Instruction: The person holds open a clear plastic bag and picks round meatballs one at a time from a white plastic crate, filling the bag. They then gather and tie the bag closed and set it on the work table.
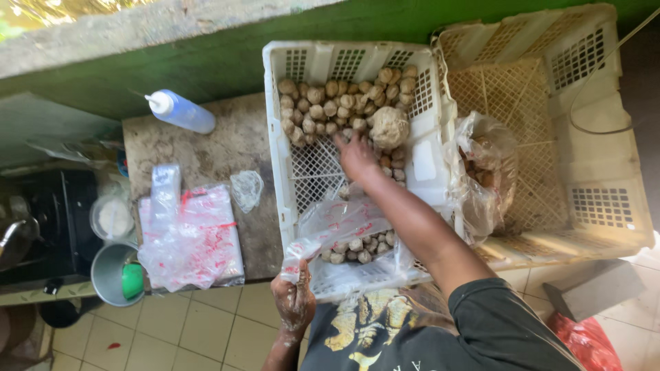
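Observation:
A white slotted crate [282, 130] holds a heap of pale round balls [344, 103] at its far end, with one much bigger lump [389, 126] among them. My right hand [356, 156] reaches into the crate and touches the balls at the heap's near edge. My left hand [293, 300] grips the rim of a clear plastic bag [337, 223] at the crate's near end. Several balls [359, 245] lie inside that bag.
A second cream crate [605, 158] sits to the right, with a filled plastic bag [485, 172] at its edge. On the stone counter [220, 148] lie a stack of clear bags with red print [189, 237] and a blue squeeze bottle [180, 111]. A grey bucket [110, 275] stands at lower left.

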`<state>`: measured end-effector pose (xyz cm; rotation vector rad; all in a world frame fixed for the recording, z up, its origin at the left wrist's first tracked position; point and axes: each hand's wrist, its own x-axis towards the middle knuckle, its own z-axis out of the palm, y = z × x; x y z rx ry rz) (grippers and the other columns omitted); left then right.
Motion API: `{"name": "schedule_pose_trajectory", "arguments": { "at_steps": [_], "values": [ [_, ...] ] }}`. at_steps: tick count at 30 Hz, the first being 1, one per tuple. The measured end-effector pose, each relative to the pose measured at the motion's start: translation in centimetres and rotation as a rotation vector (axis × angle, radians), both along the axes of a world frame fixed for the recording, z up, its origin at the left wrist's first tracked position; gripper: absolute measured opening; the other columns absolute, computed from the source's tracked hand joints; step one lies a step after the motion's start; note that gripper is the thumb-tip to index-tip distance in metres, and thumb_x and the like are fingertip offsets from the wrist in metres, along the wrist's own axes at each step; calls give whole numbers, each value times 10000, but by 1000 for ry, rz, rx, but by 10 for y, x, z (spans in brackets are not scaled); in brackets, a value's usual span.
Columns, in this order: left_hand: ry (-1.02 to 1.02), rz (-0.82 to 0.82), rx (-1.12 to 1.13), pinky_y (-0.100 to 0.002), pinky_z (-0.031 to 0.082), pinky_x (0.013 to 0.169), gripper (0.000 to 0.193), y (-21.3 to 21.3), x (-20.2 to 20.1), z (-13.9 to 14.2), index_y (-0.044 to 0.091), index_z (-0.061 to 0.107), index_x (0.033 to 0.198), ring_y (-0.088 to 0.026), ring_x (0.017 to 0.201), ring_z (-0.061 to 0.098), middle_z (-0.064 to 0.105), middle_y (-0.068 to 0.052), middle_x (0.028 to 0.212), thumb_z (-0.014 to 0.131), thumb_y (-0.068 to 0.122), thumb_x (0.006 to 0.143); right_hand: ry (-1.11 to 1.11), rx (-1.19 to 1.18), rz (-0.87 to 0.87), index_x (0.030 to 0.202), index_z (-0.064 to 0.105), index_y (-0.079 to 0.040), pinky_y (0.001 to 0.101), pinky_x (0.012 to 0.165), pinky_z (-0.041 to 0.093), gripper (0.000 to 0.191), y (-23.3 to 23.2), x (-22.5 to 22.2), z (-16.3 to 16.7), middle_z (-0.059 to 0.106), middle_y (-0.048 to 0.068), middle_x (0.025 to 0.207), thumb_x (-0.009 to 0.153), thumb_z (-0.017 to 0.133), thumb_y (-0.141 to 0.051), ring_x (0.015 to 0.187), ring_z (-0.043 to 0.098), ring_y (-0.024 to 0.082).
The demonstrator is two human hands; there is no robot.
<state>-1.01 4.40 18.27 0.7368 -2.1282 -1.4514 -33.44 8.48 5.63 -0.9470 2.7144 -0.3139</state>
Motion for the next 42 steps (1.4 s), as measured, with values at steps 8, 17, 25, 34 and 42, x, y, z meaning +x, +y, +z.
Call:
{"name": "schedule_pose_trajectory", "arguments": {
  "at_steps": [8,17,25,34,42],
  "values": [
    [-22,-29,-21,-327,393,510,361,0,4,5,-42,638,772,-123,518,505,551,-44,581,592,209,1026,-366,-584,-47,1379,530,-134,436,796,554,479,35,2,15,631,214,1142,929,692,-162,938,682,341],
    [16,12,202,-270,327,542,335,2,5,7,-53,688,878,-57,613,423,499,29,642,581,203,1065,-1011,-536,401,1205,603,-61,333,768,549,323,142,78,181,654,61,961,902,674,-148,846,635,188],
    [53,-5,183,-285,353,529,352,2,3,9,-45,642,820,-68,592,464,537,6,627,592,202,1065,-611,-438,409,1294,632,-26,395,842,542,416,148,109,208,714,188,1098,932,676,-225,952,703,284],
    [-34,-91,-158,-347,397,546,286,-21,-12,34,-42,621,842,-168,553,479,529,-114,639,638,161,1042,-447,-526,508,1240,713,-106,330,723,590,362,146,133,168,746,120,1157,996,683,-372,813,710,148],
    [-89,2,-89,-314,441,570,236,-41,-25,8,-9,713,1070,-100,587,523,575,-64,646,648,216,1047,-446,-259,-249,1367,608,-137,389,833,570,380,140,25,59,622,170,1279,997,664,-204,920,709,228]
  ]
}}
